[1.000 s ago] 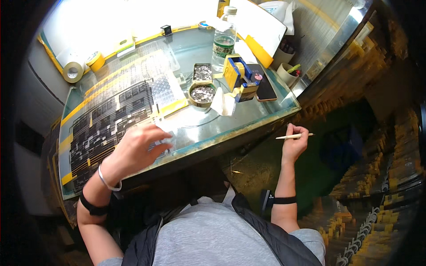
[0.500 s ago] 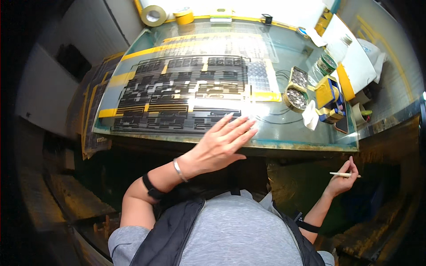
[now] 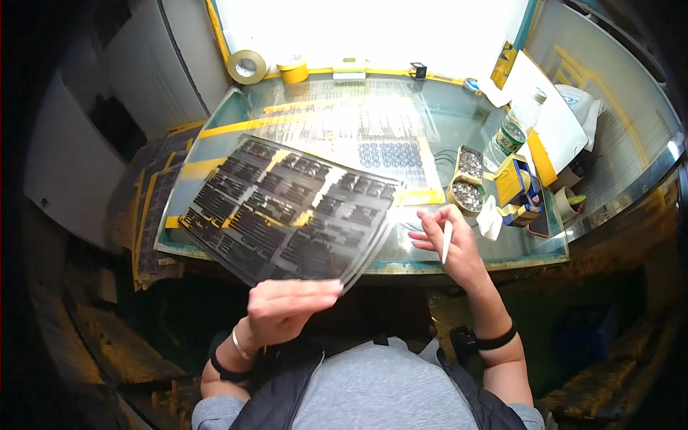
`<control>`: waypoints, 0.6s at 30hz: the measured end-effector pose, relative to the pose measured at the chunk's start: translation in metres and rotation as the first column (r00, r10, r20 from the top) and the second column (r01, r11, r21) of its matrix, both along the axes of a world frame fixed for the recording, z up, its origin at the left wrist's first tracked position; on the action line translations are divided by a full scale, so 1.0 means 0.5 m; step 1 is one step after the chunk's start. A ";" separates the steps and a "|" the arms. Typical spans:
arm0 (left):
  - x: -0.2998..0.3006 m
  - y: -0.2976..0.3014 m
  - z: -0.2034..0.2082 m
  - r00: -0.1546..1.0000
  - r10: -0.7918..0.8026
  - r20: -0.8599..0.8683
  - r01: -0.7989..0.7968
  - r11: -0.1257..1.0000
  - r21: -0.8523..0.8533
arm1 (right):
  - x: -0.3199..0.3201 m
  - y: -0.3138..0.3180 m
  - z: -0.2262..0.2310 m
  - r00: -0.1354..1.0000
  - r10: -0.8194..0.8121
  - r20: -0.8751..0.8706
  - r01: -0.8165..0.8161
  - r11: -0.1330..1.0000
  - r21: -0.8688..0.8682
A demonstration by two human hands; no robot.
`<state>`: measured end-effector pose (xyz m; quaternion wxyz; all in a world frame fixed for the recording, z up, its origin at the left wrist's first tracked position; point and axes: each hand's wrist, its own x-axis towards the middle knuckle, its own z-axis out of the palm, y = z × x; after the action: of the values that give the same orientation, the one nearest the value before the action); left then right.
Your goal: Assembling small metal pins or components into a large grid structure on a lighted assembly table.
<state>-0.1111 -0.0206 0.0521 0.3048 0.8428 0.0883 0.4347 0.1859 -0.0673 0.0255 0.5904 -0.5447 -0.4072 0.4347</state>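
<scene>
My left hand (image 3: 290,308) has its fingers closed over the near corner of a clear film sheet (image 3: 279,211) printed with black patterns. The sheet lies askew, its near corner raised past the front edge of the glass-topped table (image 3: 502,247). Over the table near the sheet's right corner, my right hand (image 3: 462,251) grips a slim white stick (image 3: 447,242), its other fingers partly spread. Beneath the sheet, another printed sheet (image 3: 337,118) with yellow tape strips lies flat on the glass.
Two small containers of dark bits (image 3: 469,163), a yellow-and-blue tape dispenser (image 3: 519,183), a crumpled white tissue (image 3: 490,221) and a plastic bottle (image 3: 509,135) stand at right. Tape rolls (image 3: 247,67) line the back left. More sheets (image 3: 161,229) lean at the table's left.
The black-patterned sheet has been turned and drawn toward me, now held by my left hand, which was open above its edge. My right hand came up from the lower right with the stick.
</scene>
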 end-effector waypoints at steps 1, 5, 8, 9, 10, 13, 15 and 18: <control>-0.021 -0.009 0.007 0.999 -0.036 0.000 0.036 0.999 -0.040 | -0.009 0.022 0.003 0.999 -0.008 -0.047 0.007 1.000 -0.007; -0.054 -0.041 -0.002 0.975 -0.200 -0.092 0.177 0.962 -0.209 | -0.013 0.085 -0.040 0.970 -0.028 0.240 0.019 0.999 0.039; -0.042 -0.058 -0.038 0.939 -0.254 -0.232 0.193 0.947 -0.258 | -0.069 0.084 -0.002 0.847 -0.107 0.520 -0.011 0.976 0.219; -0.032 -0.060 -0.049 0.929 -0.264 -0.261 0.192 0.943 -0.271 | -0.074 0.078 0.005 0.800 -0.155 0.579 -0.049 0.946 0.321; -0.025 -0.060 -0.055 0.917 -0.276 -0.290 0.193 0.939 -0.285 | -0.079 0.074 0.007 0.748 -0.211 0.629 -0.093 0.905 0.414; -0.012 -0.053 -0.057 0.899 -0.297 -0.322 0.231 0.946 -0.225 | -0.068 0.057 0.003 0.832 -0.327 0.448 0.052 0.849 0.525; -0.011 -0.041 -0.049 0.896 -0.277 -0.346 0.245 0.960 -0.136 | -0.059 0.037 0.014 0.847 -0.431 0.310 0.233 0.826 0.513; -0.011 -0.009 -0.030 0.921 -0.074 -0.382 0.093 0.995 0.034 | -0.013 0.026 -0.033 0.914 -0.401 0.061 0.327 0.818 0.474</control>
<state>-0.1165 -0.0250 0.0370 0.2783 0.9217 0.0986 0.2517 0.1794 -0.0543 0.0092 0.7392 -0.4918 -0.4308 0.1618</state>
